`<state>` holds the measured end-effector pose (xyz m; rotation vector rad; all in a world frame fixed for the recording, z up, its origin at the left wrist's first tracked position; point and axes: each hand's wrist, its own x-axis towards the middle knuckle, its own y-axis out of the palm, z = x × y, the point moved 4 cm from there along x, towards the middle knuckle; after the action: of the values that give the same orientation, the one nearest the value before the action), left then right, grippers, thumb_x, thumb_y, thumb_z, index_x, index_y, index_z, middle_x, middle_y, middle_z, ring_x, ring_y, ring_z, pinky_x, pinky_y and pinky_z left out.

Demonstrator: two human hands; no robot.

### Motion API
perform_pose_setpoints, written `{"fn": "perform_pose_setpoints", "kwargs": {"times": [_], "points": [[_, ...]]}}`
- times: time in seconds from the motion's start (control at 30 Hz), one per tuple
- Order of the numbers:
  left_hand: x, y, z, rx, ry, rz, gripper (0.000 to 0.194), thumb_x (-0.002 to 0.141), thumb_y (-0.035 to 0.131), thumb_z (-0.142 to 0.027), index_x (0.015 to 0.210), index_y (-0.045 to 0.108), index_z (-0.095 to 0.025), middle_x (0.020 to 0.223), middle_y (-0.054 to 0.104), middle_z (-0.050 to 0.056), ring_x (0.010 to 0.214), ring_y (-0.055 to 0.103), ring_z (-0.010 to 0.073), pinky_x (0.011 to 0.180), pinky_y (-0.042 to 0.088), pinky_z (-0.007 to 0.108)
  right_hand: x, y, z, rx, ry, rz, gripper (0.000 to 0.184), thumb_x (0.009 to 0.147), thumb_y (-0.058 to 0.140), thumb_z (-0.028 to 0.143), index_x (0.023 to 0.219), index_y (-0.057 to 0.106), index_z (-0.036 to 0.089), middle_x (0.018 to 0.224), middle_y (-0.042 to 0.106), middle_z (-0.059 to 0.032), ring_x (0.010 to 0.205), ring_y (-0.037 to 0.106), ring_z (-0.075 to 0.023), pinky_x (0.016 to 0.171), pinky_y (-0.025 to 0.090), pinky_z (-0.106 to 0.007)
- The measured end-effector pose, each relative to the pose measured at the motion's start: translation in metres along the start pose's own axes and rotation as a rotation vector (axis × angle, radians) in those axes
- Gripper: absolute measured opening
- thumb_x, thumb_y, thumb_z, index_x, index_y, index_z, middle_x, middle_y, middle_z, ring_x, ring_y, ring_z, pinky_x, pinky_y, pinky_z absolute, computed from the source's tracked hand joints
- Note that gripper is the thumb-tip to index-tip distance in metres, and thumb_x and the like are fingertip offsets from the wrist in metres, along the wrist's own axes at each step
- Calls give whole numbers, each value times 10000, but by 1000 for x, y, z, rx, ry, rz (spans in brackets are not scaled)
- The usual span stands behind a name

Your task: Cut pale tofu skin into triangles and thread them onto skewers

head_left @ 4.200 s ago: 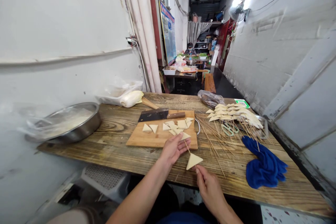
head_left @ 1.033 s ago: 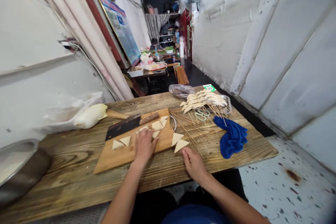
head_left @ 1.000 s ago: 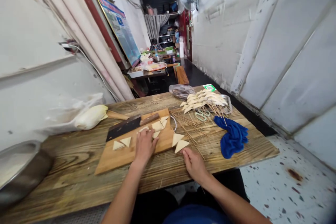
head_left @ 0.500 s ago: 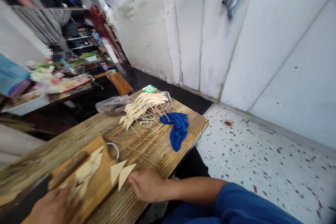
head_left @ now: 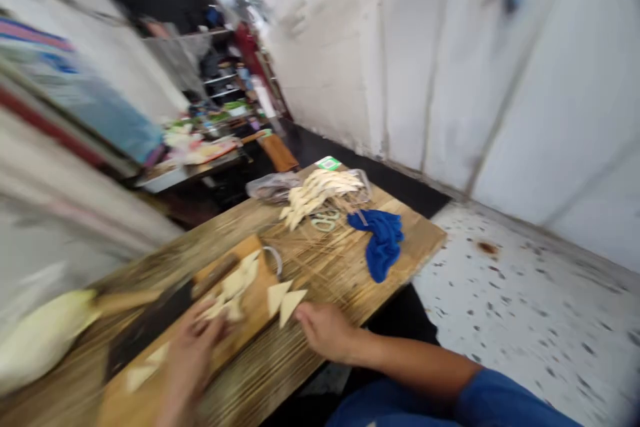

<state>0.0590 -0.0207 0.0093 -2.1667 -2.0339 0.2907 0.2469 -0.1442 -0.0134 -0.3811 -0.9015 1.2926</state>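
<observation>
The view is smeared by motion. My left hand [head_left: 193, 353] lies on the wooden cutting board [head_left: 250, 317], its fingers reaching among several pale triangular tofu pieces [head_left: 231, 287]. My right hand [head_left: 325, 330] rests on the wooden table [head_left: 345, 273], fingers curled, right behind two tofu triangles [head_left: 284, 298] threaded on a thin skewer. Whether it still pinches the skewer's end is hidden. A cleaver [head_left: 160, 317] lies along the board's far side.
A pile of skewered tofu [head_left: 320, 190], green scissors [head_left: 325, 221], loose bamboo skewers [head_left: 310, 260] and a blue cloth [head_left: 383, 240] lie at the table's far right. A plastic bag [head_left: 273, 187] sits behind them. A white vegetable [head_left: 43, 337] lies at the left. Speckled floor on the right.
The camera has swung right, then slightly back left. A second tofu triangle joined the first on the skewer. My left hand stays on the board, my right hand by the skewered triangles.
</observation>
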Motion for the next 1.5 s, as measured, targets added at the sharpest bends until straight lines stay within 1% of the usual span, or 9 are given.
{"fn": "perform_pose_setpoints", "kwargs": {"times": [0.07, 0.13, 0.23, 0.37, 0.53, 0.87, 1.07, 1.3, 1.5], "points": [[-11, 7, 8, -374, -183, 20, 149, 745, 618, -128, 885, 578, -158, 720, 650, 13, 665, 641, 124, 681, 541, 245, -4, 3, 0, 76, -19, -29, 270, 907, 305, 188, 868, 572, 169, 709, 633, -24, 618, 577, -126, 583, 396, -208], [-17, 20, 13, -637, -270, 5, 166, 742, 578, -34, 865, 569, -146, 740, 659, 25, 684, 648, 114, 716, 542, 237, -7, 5, 1, 128, -53, -14, 293, 920, 284, 208, 847, 564, 167, 692, 626, -28, 606, 578, -129, 581, 397, -213], [-21, 37, 18, -843, -387, 28, 144, 770, 530, -7, 857, 555, -119, 798, 669, 83, 728, 661, 142, 715, 551, 257, -12, 4, 7, 161, -116, 47, 295, 921, 285, 219, 885, 574, 171, 708, 642, -40, 623, 601, -138, 593, 414, -216], [-28, 37, 21, -973, -527, 34, 39, 818, 513, -82, 834, 535, -110, 884, 663, 130, 835, 662, 196, 751, 553, 344, -18, 3, 17, 130, -154, 99, 318, 920, 276, 231, 925, 589, 177, 755, 661, -60, 665, 624, -152, 625, 445, -226], [-28, 28, 21, -1020, -565, 12, 75, 822, 538, -122, 892, 552, -99, 941, 657, 129, 843, 659, 195, 784, 542, 389, -16, 7, 17, 81, -140, 131, 337, 922, 273, 243, 869, 600, 179, 704, 648, -49, 632, 619, -154, 625, 456, -230], [-28, 26, 16, -1020, -547, 26, 43, 825, 510, -81, 858, 535, -92, 923, 655, 164, 856, 659, 212, 792, 538, 364, -13, 8, 18, 48, -157, 117, 339, 918, 279, 234, 871, 609, 174, 675, 644, -47, 610, 626, -161, 604, 464, -233], [-28, 27, 17, -993, -514, 39, 38, 818, 518, -74, 846, 524, -99, 891, 663, 160, 844, 664, 219, 801, 530, 369, -13, 9, 15, 37, -174, 83, 334, 916, 295, 227, 943, 619, 150, 726, 678, -63, 610, 642, -171, 604, 477, -243], [-30, 29, 14, -941, -469, 57, 47, 819, 516, -80, 860, 531, -97, 887, 673, 158, 830, 668, 214, 781, 535, 345, -13, 9, 14, 39, -169, 126, 334, 914, 283, 216, 953, 609, 157, 748, 674, -62, 642, 643, -170, 636, 480, -248], [-31, 28, 7, -868, -403, 58, 68, 806, 544, -99, 867, 568, -80, 884, 679, 162, 817, 669, 217, 784, 535, 355, -12, 5, 15, 10, -180, 130, 345, 911, 277, 210, 856, 615, 171, 668, 649, -52, 617, 631, -161, 622, 467, -229]]}}
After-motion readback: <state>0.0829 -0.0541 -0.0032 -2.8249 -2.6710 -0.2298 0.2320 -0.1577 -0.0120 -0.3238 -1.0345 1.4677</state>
